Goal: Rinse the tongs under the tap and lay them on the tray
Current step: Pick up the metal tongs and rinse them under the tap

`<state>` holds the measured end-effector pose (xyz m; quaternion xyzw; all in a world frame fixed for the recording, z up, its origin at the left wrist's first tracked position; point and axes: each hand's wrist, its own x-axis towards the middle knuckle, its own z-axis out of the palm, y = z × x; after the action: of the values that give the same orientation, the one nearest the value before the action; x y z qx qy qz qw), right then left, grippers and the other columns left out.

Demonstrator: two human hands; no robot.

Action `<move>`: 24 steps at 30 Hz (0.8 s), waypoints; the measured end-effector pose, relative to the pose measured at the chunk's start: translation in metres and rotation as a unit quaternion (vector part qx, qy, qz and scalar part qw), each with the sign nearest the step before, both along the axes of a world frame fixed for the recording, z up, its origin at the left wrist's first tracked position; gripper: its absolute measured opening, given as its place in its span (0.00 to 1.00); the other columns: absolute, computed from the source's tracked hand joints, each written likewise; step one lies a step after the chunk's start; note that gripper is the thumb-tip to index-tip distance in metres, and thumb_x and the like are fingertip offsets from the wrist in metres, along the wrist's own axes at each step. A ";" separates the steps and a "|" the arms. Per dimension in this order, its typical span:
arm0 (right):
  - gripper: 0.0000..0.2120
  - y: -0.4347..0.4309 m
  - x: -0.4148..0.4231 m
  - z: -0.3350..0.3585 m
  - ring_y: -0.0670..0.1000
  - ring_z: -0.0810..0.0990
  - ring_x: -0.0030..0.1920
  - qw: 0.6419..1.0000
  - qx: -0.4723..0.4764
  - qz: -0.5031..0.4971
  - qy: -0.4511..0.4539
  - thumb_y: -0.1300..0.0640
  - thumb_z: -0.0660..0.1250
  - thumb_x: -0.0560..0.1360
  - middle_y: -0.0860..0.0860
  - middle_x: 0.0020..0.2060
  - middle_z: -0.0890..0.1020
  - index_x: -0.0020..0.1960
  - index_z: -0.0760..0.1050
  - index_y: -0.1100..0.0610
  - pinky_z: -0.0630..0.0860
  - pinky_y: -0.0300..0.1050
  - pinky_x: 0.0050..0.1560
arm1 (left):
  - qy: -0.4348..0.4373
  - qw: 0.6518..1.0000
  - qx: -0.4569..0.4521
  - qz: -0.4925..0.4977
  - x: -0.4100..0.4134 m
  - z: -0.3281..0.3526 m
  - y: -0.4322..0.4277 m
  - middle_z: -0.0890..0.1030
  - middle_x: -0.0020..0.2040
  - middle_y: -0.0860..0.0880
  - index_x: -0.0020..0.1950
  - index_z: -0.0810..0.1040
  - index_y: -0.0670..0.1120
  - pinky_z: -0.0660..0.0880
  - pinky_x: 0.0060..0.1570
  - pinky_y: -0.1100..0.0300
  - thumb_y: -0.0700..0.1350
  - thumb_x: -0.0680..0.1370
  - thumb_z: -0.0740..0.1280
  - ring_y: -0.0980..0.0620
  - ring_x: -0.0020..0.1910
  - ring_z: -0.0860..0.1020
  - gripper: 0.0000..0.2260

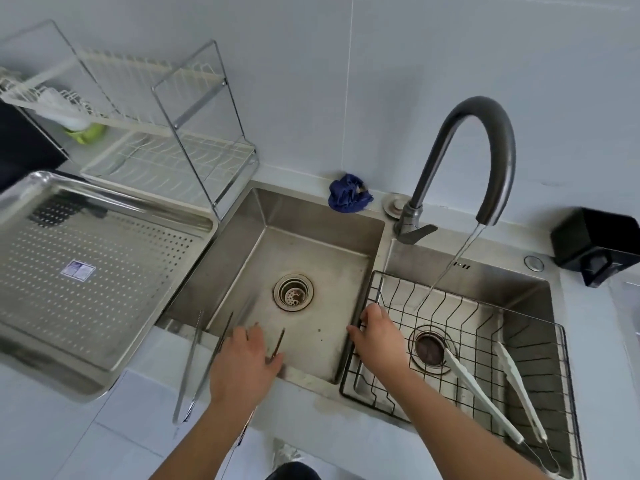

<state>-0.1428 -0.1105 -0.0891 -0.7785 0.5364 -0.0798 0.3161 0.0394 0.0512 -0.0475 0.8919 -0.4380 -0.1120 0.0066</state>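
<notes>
Steel tongs lie across the sink rim, just beside the left hand. I cannot tell whether its fingers grip the thin rod under them. The right hand has its fingers clamped on the wire basket.

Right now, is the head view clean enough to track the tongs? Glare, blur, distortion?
Head view: soft even light, no hard shadows; mild glare on the tray rim; wide-angle bending toward the edges; the left hand and the thin tongs it grips look smeared; the white tongs in the basket are sharp.
</notes>
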 end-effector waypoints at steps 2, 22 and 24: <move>0.15 0.001 -0.001 -0.001 0.52 0.72 0.40 1.000 0.003 -0.010 -0.015 0.51 0.72 0.77 0.47 0.46 0.72 0.48 0.64 0.51 0.66 0.45 0.39 | 0.008 1.000 0.003 0.002 -0.001 -0.003 0.007 0.78 0.51 0.41 0.59 0.79 0.42 0.79 0.40 0.51 0.58 0.71 0.75 0.42 0.46 0.79 0.25; 0.13 0.000 -0.004 -0.002 0.52 0.76 0.41 1.000 0.013 -0.019 -0.011 0.49 0.71 0.78 0.49 0.49 0.76 0.50 0.67 0.52 0.70 0.46 0.39 | 0.032 0.996 -0.063 0.046 -0.002 -0.011 0.015 0.70 0.48 0.45 0.43 0.82 0.44 0.79 0.33 0.57 0.51 0.74 0.74 0.48 0.37 0.75 0.10; 0.13 0.000 -0.004 -0.002 0.52 0.75 0.41 1.000 0.014 -0.021 -0.011 0.49 0.71 0.78 0.49 0.48 0.76 0.49 0.67 0.51 0.70 0.46 0.38 | 0.046 0.994 -0.093 0.037 -0.002 -0.008 0.012 0.71 0.46 0.44 0.39 0.82 0.43 0.77 0.31 0.57 0.48 0.71 0.77 0.47 0.34 0.74 0.09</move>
<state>-0.1463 -0.1104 -0.0913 -0.7619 0.5497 -0.0878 0.3312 0.0372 0.0634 -0.0551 0.8968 -0.4127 -0.1116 0.1137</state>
